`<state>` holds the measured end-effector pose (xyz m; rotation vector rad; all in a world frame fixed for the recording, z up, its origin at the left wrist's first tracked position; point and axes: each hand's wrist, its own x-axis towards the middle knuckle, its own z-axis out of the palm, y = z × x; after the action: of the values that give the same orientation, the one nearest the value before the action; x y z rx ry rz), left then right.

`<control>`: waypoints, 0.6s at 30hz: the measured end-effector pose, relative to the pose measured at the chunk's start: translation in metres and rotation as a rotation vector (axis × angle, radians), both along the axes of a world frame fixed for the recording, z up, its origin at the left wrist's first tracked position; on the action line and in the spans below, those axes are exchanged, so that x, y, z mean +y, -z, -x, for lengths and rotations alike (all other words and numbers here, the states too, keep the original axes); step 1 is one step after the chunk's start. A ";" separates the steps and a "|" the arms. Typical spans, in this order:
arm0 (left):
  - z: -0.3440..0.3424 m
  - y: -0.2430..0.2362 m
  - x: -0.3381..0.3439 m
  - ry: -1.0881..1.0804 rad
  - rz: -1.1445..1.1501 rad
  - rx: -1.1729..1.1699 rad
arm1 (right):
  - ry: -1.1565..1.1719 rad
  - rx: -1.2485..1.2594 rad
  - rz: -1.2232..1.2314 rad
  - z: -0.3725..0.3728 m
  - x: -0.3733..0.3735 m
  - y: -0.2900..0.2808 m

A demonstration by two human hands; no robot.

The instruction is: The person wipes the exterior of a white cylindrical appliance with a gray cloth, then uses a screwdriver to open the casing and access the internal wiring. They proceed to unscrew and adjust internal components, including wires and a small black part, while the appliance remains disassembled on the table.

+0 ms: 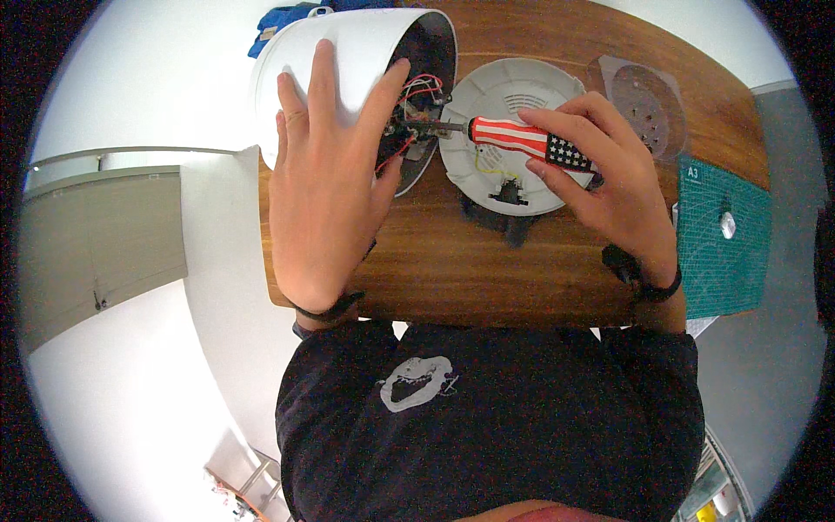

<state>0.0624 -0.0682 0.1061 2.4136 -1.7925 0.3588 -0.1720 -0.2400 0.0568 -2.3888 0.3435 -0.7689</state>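
Note:
A white rounded appliance housing (361,35) lies on its side, its open end facing right with a circuit board and red and white wires (426,87) inside. My left hand (326,183) grips it, fingers spread over the outer shell and thumb by the opening. In my right hand (609,165) is a screwdriver (513,137) with a red-and-white striped, star-patterned handle. Its shaft points left into the opening, at the circuit parts; the exact tip contact is hard to make out. Beneath the screwdriver lies a round white base (496,87) with vent slots, a yellow wire and a black socket part.
A clear plastic tray (670,96) with small screws stands at the back right. A green cutting mat (726,270) with a small shiny round piece on it lies at the right edge of the wooden table (487,278). Something blue (274,22) sits behind the housing.

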 end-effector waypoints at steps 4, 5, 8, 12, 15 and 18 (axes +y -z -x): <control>-0.003 -0.005 0.003 0.041 -0.014 0.055 | -0.001 -0.008 -0.002 0.001 0.003 -0.001; -0.004 -0.005 0.004 0.052 -0.008 0.066 | 0.002 -0.009 0.000 0.002 0.004 -0.001; -0.009 -0.006 0.008 0.080 0.020 0.121 | 0.012 -0.020 -0.002 0.003 0.008 0.001; -0.013 -0.004 0.013 0.092 0.010 0.126 | 0.006 -0.033 -0.033 0.000 0.011 0.006; -0.014 -0.007 0.017 0.094 -0.003 0.145 | 0.023 -0.025 0.015 0.000 0.012 0.009; -0.016 -0.008 0.021 0.095 -0.018 0.125 | 0.024 -0.023 0.016 0.002 0.013 0.010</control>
<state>0.0785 -0.0473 0.1142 2.2962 -1.8543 0.1787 -0.1737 -0.2269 0.0469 -2.3929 0.3579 -0.8123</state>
